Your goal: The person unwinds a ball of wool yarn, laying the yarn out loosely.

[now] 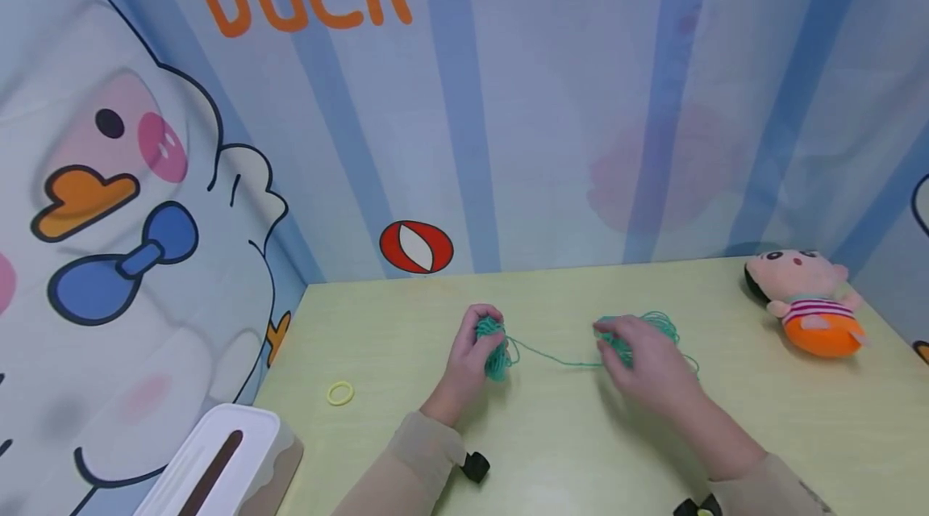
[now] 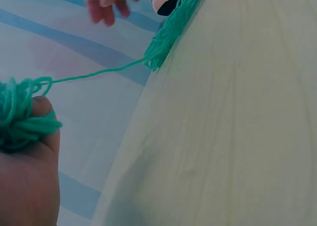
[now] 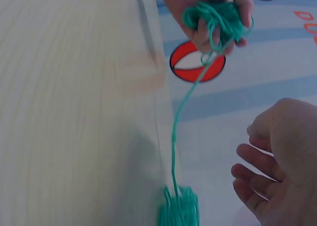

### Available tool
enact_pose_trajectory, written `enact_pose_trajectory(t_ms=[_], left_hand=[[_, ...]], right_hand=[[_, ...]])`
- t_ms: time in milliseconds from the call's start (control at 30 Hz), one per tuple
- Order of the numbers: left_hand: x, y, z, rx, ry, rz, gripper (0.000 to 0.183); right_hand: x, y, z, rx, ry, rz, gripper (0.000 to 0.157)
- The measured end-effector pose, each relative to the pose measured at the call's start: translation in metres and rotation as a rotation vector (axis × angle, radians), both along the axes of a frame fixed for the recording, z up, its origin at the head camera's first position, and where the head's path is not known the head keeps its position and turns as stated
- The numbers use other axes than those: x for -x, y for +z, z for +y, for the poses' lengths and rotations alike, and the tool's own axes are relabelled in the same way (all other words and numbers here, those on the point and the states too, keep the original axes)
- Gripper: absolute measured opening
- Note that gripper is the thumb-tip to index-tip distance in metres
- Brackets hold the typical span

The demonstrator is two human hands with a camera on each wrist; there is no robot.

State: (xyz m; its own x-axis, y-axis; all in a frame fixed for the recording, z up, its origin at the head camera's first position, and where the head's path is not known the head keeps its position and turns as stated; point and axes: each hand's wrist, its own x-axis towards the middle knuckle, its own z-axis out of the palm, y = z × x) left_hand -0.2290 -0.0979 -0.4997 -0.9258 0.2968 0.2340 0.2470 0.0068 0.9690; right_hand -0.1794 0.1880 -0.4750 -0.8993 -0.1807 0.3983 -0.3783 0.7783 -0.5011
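My left hand (image 1: pixel 470 351) grips a bundle of green yarn (image 1: pixel 492 348), its thumb pressed over the loops. From that bundle a single green strand (image 1: pixel 555 359) runs across to a second, looser hank of green yarn (image 1: pixel 659 326) lying on the table. Above this hank hovers my right hand (image 1: pixel 649 367), its fingers loosely bent and holding nothing. In the right wrist view the right hand (image 3: pixel 277 161) is apart from the hank (image 3: pixel 179 208), with a gap between thumb and fingers. The left wrist view shows the gripped bundle (image 2: pixel 22 114) close up.
A plush doll (image 1: pixel 809 306) in a striped top and orange bottom lies at the table's back right. A yellow ring (image 1: pixel 339 393) is on the left of the table (image 1: pixel 551 451). A white-lidded tissue box (image 1: pixel 250 435) stands at the front left. A printed curtain (image 1: pixel 544 97) hangs behind.
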Motion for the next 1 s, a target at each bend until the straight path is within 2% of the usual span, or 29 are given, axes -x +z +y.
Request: enact_pose_trajectory(t_ms=[133, 233, 333, 467, 633, 733, 867, 1000], left_hand=[[0.000, -0.001, -0.002, 0.005, 0.000, 0.013, 0.029], [0.000, -0.003, -0.002, 0.034, 0.014, 0.019, 0.030], [0.002, -0.004, -0.002, 0.057, 0.026, 0.030, 0.032], [0.005, -0.005, -0.001, 0.098, 0.055, 0.056, 0.031], [0.007, -0.004, 0.001, 0.133, 0.091, 0.046, 0.020], [0.008, -0.005, 0.001, 0.136, 0.106, 0.017, 0.023], [0.007, -0.007, 0.001, 0.132, 0.114, -0.005, 0.031], [0.006, -0.007, 0.001, 0.125, 0.123, 0.006, 0.028]], right_hand=[[0.008, 0.000, -0.046, -0.004, 0.179, -0.072, 0.047], [0.015, 0.000, -0.068, -0.023, 0.207, -0.161, 0.046], [0.019, 0.002, -0.076, -0.029, 0.162, -0.193, 0.031], [0.017, 0.009, -0.071, 0.031, 0.091, -0.096, 0.015], [0.011, 0.018, -0.055, 0.131, 0.059, 0.111, 0.013], [0.010, 0.019, -0.045, 0.154, 0.064, 0.193, 0.013], [0.010, 0.015, -0.031, 0.176, 0.071, 0.259, 0.013], [0.006, 0.013, -0.014, 0.204, 0.051, 0.279, 0.013]])
